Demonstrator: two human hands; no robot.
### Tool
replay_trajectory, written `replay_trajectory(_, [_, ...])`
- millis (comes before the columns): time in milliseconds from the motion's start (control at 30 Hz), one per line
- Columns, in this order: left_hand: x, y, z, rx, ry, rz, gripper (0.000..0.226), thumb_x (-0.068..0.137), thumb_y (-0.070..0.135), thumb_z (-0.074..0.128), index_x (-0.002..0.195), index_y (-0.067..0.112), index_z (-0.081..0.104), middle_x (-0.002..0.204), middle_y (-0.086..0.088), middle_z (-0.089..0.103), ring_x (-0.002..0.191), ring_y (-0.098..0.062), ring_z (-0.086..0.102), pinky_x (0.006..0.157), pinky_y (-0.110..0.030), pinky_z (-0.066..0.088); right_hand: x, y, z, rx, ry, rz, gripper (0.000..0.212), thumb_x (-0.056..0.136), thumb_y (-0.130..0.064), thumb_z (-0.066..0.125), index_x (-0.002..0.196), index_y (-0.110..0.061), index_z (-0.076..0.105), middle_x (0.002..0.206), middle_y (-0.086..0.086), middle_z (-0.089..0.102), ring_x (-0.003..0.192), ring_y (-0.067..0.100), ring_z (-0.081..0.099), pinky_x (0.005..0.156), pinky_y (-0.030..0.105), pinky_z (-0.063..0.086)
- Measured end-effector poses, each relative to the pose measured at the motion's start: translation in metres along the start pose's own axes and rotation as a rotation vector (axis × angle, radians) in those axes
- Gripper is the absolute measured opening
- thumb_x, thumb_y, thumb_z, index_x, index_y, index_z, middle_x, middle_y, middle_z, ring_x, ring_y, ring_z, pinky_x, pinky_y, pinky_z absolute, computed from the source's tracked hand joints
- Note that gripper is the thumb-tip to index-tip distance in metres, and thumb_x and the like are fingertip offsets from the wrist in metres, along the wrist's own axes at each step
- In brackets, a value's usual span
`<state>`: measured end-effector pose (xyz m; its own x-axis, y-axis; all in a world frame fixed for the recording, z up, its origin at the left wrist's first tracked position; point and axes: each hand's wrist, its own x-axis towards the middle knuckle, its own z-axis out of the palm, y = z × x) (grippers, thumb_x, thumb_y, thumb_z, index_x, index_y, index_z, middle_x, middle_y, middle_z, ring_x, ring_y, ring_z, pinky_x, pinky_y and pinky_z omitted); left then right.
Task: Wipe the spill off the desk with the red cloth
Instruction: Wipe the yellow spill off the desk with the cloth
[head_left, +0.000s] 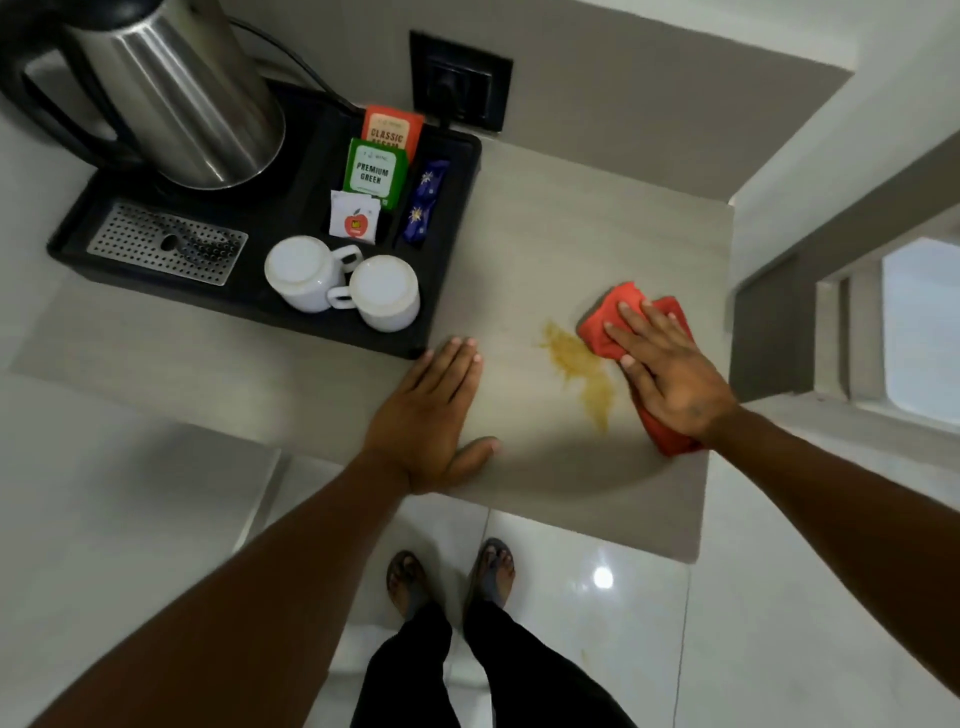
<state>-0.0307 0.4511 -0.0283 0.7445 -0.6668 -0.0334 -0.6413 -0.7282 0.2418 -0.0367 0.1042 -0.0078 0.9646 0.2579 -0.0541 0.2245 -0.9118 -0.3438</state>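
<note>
A yellowish-brown spill (579, 371) streaks diagonally across the beige desk (545, 218). Just right of it lies the red cloth (610, 319), pressed flat under my right hand (667, 371), whose fingers are spread over the cloth; the cloth's left edge touches the spill. My left hand (434, 415) rests palm down on the desk left of the spill, fingers together, holding nothing.
A black tray (457, 208) at the back left carries a steel kettle (176, 93), two upturned white cups (343, 283), tea sachets (374, 171) and a drip grate (166, 241). A wall socket (460, 80) is behind. The desk's front edge is near my feet (452, 577).
</note>
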Motion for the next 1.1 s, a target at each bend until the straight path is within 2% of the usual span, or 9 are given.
replay_trajectory(133, [-0.002,-0.001,0.002,0.000,0.003,-0.006,0.096,0.094,0.065,0.044,0.160,0.000,0.018,0.170,-0.019,0.016,0.159,-0.031,0.006,0.129,-0.047,0.009,-0.001,0.017,-0.002,0.040,0.123,0.197,0.048,0.103,-0.033,0.032,0.150,-0.024,0.037,0.161,0.005,0.029,0.151,0.029,0.019,0.121,0.054,0.017])
replay_trajectory(233, [-0.002,0.000,0.003,0.001,-0.017,-0.004,0.098,0.094,0.067,0.042,0.160,0.000,0.015,0.170,-0.020,0.014,0.159,-0.031,0.005,0.128,-0.050,0.011,0.035,-0.002,0.006,0.044,0.199,0.414,0.050,0.101,-0.032,0.032,0.149,-0.021,0.040,0.161,0.011,0.029,0.149,0.036,0.020,0.122,0.053,0.011])
replay_trajectory(333, [-0.001,-0.003,0.000,0.001,-0.031,-0.011,0.098,0.094,0.068,0.039,0.160,0.000,0.014,0.171,-0.019,0.013,0.159,-0.032,0.005,0.128,-0.051,0.012,0.048,-0.032,0.017,0.071,0.232,0.585,0.052,0.101,-0.031,0.032,0.152,-0.019,0.034,0.162,0.015,0.024,0.150,0.038,0.014,0.122,0.054,0.006])
replay_trajectory(500, [-0.005,-0.003,-0.005,-0.005,-0.072,0.025,0.095,0.097,0.067,0.036,0.159,-0.002,0.016,0.170,-0.022,0.014,0.159,-0.034,0.007,0.128,-0.052,0.012,-0.025,-0.098,0.046,0.069,0.232,0.637,0.055,0.103,-0.038,0.023,0.156,-0.022,0.023,0.165,0.013,0.016,0.152,0.033,0.007,0.123,0.052,0.003])
replay_trajectory(600, [-0.011,-0.012,-0.009,0.040,-0.109,0.060,0.092,0.098,0.066,0.032,0.160,-0.001,0.016,0.170,-0.021,0.015,0.159,-0.032,0.005,0.128,-0.051,0.011,-0.061,-0.105,0.048,0.069,0.210,0.691,0.055,0.103,-0.041,0.021,0.156,-0.025,0.020,0.166,0.010,0.014,0.153,0.029,0.005,0.123,0.052,0.003])
replay_trajectory(767, [-0.024,-0.021,-0.004,0.068,-0.078,0.085,0.089,0.099,0.064,0.032,0.160,0.000,0.017,0.170,-0.020,0.016,0.159,-0.031,0.007,0.128,-0.052,0.012,-0.030,-0.095,0.040,0.042,0.228,0.827,0.057,0.102,-0.042,0.020,0.155,-0.023,0.022,0.164,0.013,0.018,0.152,0.033,0.010,0.123,0.053,0.004])
replay_trajectory(900, [-0.023,-0.021,0.001,0.065,-0.050,0.078,0.089,0.099,0.065,0.030,0.161,0.002,0.014,0.171,-0.018,0.015,0.159,-0.029,0.007,0.128,-0.052,0.014,0.039,-0.076,0.025,0.032,0.219,0.793,0.054,0.102,-0.038,0.027,0.154,-0.024,0.028,0.164,0.013,0.018,0.151,0.035,0.010,0.122,0.054,0.003])
replay_trajectory(1000, [-0.024,-0.024,0.000,0.052,-0.065,0.081,0.090,0.099,0.066,0.031,0.161,0.004,0.014,0.171,-0.017,0.014,0.159,-0.028,0.005,0.128,-0.051,0.014,0.082,-0.089,0.027,0.025,0.181,0.643,0.053,0.102,-0.036,0.031,0.153,-0.023,0.031,0.165,0.011,0.018,0.152,0.035,0.008,0.123,0.052,0.001])
replay_trajectory(1100, [-0.022,-0.023,-0.001,0.058,-0.092,0.068,0.091,0.098,0.068,0.028,0.162,0.006,0.012,0.172,-0.015,0.010,0.160,-0.026,0.001,0.128,-0.050,0.013,0.082,-0.111,0.036,0.022,0.147,0.453,0.051,0.103,-0.032,0.034,0.153,-0.024,0.033,0.165,0.008,0.017,0.152,0.034,0.006,0.122,0.053,0.003])
